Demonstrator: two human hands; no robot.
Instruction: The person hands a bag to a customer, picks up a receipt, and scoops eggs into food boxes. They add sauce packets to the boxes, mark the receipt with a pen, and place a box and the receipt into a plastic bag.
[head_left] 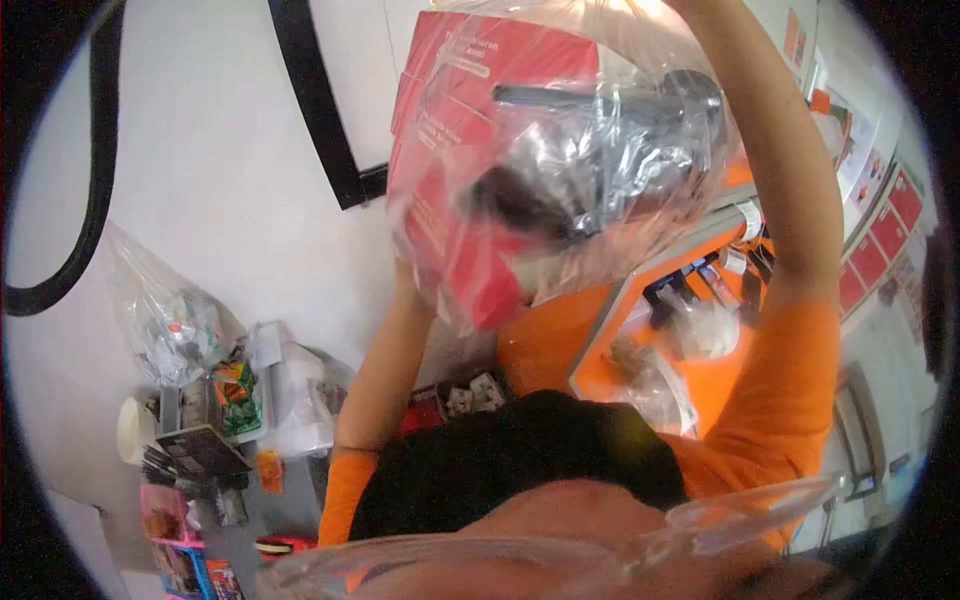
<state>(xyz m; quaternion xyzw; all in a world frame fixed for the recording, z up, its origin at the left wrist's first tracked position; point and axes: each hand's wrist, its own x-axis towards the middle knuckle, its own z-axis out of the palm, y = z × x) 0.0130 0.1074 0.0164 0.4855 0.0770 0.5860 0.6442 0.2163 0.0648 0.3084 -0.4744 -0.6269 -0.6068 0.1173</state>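
Note:
A large clear plastic bag (660, 170) hangs raised in front of me. Inside it are a red box or folder (430, 130) with white print, a dark grey rod-like part (560, 97) and a blurred dark item (520, 200) under shiny film. My left hand (404, 275) reaches up to the bag's lower left side; the bag hides its fingers, so its grip cannot be made out. My right arm (770, 140), in an orange sleeve, stretches up along the bag's right side, and its hand lies beyond the top edge of the frame.
An orange counter (545, 345) holds small wrapped items and a clear plastic bag (700, 325). Trays and packets (235, 395) crowd the lower left, beneath a hanging plastic bag (170, 320). Black frame bars (315, 100) stand out against the white wall.

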